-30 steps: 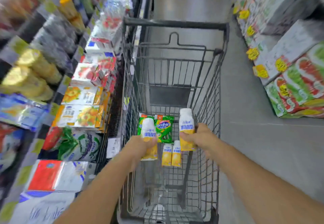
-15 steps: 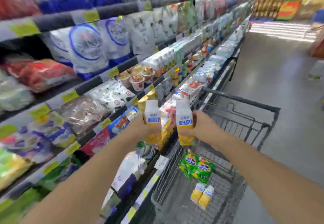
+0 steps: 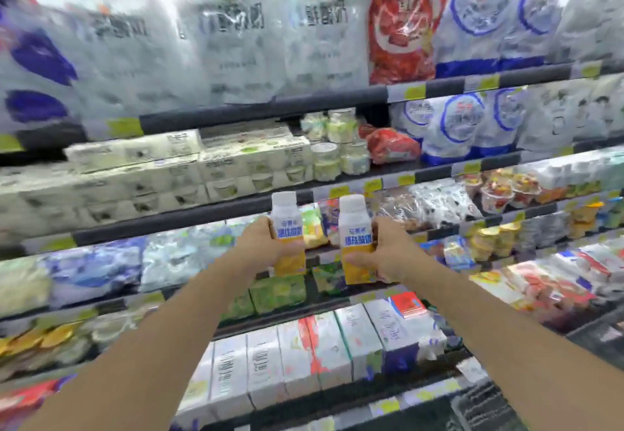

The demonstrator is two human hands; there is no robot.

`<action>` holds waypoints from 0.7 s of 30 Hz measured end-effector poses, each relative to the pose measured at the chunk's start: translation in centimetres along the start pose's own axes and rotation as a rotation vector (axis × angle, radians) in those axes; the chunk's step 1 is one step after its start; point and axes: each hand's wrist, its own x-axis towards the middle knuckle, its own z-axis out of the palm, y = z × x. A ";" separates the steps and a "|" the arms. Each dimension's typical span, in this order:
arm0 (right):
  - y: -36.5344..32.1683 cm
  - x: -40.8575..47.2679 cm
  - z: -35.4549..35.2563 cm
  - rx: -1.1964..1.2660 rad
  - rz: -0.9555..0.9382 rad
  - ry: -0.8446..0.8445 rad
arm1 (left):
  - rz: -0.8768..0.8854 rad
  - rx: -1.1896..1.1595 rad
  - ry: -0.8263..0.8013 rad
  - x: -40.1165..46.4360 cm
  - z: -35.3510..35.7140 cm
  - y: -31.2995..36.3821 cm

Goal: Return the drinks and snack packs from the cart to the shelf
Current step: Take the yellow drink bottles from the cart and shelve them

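My left hand (image 3: 261, 245) grips a white and yellow drink bottle (image 3: 286, 224) with a white cap and blue lettering. My right hand (image 3: 388, 251) grips a second, identical drink bottle (image 3: 356, 238). Both bottles are upright, side by side, held out in front of the middle shelf (image 3: 189, 219) of a refrigerated display. The cart is out of view.
Shelves fill the whole view. White bags sit on the top rows, white multipack boxes (image 3: 162, 174) at the left, cups and jars (image 3: 337, 154) in the middle. Carton packs (image 3: 304, 359) stand on the lower shelf below my arms. Yellow price tags line the shelf edges.
I have turned from the cart to face the shelves. Both hands have lifted the two bottles out of the cart and up to the middle shelves.
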 end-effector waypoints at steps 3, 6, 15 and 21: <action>-5.0 0.5 7.9 -0.005 -0.061 -0.101 | -0.044 -0.005 0.097 -3.3 -8.1 -3.9; -10.4 0.2 16.5 -0.001 -0.127 -0.206 | -0.113 -0.033 0.175 -6.8 -16.5 -8.3; -25.1 -2.4 40.2 0.023 -0.278 -0.451 | -0.145 -0.044 0.408 -16.7 -39.2 -18.6; -32.9 -3.4 52.8 0.041 -0.376 -0.600 | -0.242 -0.099 0.560 -21.9 -48.9 -24.3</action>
